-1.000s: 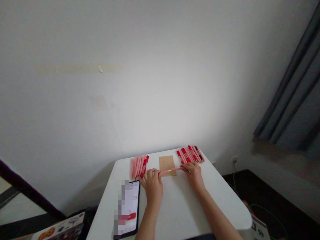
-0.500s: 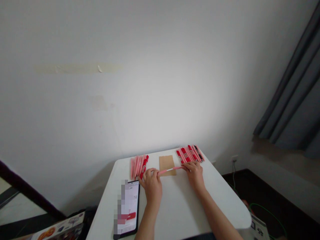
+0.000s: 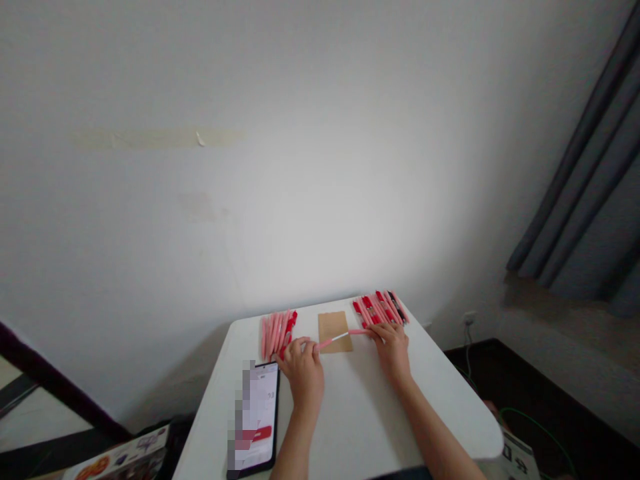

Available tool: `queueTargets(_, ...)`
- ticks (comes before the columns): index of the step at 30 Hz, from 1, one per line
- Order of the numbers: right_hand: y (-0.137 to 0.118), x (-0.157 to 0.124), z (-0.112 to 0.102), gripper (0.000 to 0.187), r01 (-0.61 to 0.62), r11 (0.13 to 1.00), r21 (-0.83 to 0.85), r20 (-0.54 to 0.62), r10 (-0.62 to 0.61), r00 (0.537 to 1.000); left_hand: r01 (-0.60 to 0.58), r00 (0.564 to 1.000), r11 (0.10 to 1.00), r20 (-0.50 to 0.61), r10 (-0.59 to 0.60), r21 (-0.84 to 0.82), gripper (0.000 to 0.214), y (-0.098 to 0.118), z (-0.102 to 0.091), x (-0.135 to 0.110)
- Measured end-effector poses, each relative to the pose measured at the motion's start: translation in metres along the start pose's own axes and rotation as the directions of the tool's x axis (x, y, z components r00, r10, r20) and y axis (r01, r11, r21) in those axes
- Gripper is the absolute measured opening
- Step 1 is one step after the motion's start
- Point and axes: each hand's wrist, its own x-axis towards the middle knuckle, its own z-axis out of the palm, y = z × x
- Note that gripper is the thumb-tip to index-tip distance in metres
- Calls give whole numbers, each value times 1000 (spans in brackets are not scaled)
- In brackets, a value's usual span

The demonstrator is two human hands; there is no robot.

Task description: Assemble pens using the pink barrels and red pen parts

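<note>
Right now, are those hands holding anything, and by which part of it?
Yes, a slim pink pen, white in the middle: the left hand holds its left pink end, the right hand its right one.

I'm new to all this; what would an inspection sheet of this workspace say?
Surface: white table.
Things in use: pink pen, white midsection showing; left pens and right pens flank a brown sheet.
Clutter: phone, screen up.
Hands: left hand and right hand grip opposite ends of the pink pen.
Cables: green cable, right, below table height.
Surroundings: pale wall, dark curtain right, printed box lower left.
</note>
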Motion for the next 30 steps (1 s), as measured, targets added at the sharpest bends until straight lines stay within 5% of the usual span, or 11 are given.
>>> queueTargets(15, -5, -1, -6, 46, -38, 998, -48, -56, 35, 998, -3, 999, 1000, -33, 3, 9, 24, -4, 2, 1)
queueTargets(24, -7, -1, -3, 40, 72, 997, -2, 24, -72, 997, -12, 999, 1000, -35, 13, 24, 20, 0, -3, 1)
queueTargets(30, -2, 1, -3, 42, 64, 998, -7, -36, -64, 997, 23, 1000, 1000, -21, -23, 11, 22, 0, -4, 2)
